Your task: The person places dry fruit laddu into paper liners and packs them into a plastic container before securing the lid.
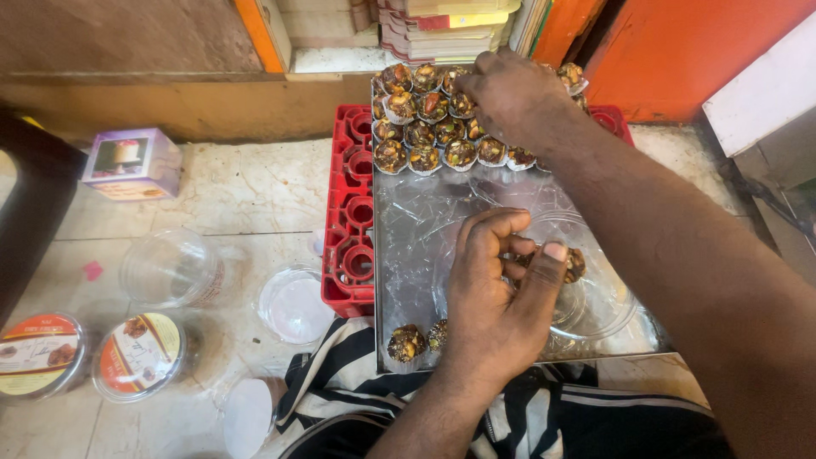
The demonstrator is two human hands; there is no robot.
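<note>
A steel tray (425,221) rests on a red plastic crate (348,217). Rows of dark nut-studded sweet balls in paper cups (425,132) fill its far end. My right hand (510,93) reaches over those rows with fingers curled down among them; the fingertips are hidden. My left hand (497,297) grips the rim of a clear round plastic tub (603,310) lying on the tray, thumb over the edge. One sweet (576,265) sits inside the tub by my thumb. Two loose sweets (408,342) lie at the tray's near edge.
On the marble floor to the left are an empty clear tub (170,268), a clear lid (293,306), two labelled round tubs (140,355), a white lid (248,416) and a small lilac box (132,161). Stacked boxes (442,30) and an orange panel (680,51) stand behind.
</note>
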